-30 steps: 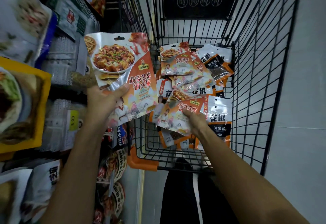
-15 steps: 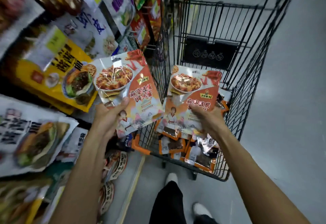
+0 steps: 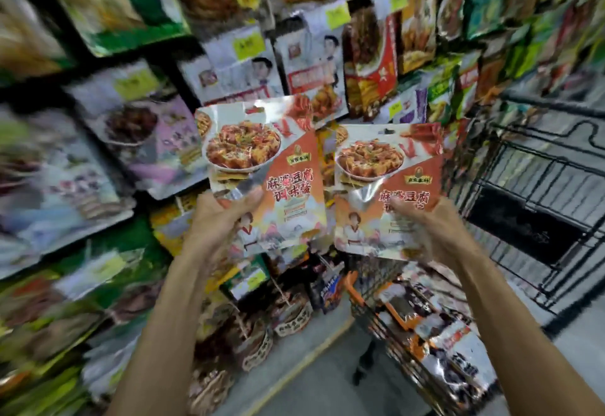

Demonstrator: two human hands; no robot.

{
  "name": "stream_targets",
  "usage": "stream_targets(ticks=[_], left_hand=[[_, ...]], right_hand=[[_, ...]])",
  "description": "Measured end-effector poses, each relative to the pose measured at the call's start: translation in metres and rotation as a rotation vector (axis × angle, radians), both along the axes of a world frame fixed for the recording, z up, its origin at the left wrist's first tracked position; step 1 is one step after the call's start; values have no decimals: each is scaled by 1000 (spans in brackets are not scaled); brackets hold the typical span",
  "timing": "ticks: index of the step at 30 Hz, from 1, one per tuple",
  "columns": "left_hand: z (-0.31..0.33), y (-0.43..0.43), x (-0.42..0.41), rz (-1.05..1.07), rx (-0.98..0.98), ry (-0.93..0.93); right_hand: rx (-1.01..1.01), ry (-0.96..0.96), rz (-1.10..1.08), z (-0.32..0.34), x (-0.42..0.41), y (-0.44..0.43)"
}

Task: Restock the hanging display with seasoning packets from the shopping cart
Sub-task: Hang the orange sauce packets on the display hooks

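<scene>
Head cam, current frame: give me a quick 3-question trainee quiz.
1. True or false: the left hand grips a seasoning packet.
2. The shopping cart lies: A) left of both hands B) right of both hands C) out of view.
3. What does the right hand hold?
Key: 1 true; 2 B; 3 a second packet of the same design.

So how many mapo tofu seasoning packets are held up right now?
2. The left packet is gripped by the left hand, before the display; the right packet is gripped by the right hand, beside it. More may lie in the blurred cart.
</scene>
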State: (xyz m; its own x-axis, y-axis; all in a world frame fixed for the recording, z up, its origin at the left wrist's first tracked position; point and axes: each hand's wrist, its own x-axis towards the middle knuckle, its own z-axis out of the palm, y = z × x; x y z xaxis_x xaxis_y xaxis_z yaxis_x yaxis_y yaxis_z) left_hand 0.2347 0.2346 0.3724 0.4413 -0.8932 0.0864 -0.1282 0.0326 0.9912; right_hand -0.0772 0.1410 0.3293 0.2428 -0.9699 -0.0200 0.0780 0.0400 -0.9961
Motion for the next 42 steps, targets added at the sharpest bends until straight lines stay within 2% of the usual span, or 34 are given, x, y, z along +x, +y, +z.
stream_targets(ticks=[5,9,15,20,30,42], left_hand=[[48,84,51,156,-105,-21],[70,156,92,261,-112,-51],[79,247,156,423,-190,5],[65,296,208,479,-123,-2],[38,309,272,458,-46,9],[45,280,308,454,8,71]], right_hand=[[-139,-73,173,55,69,24],[-191,-90,311,83,137,47],[-207,-149,521,112,240,95],[-199,-198,586,120,299,139],[-152,-162,608,112,350,187],[-121,-167,643,117,373,180]])
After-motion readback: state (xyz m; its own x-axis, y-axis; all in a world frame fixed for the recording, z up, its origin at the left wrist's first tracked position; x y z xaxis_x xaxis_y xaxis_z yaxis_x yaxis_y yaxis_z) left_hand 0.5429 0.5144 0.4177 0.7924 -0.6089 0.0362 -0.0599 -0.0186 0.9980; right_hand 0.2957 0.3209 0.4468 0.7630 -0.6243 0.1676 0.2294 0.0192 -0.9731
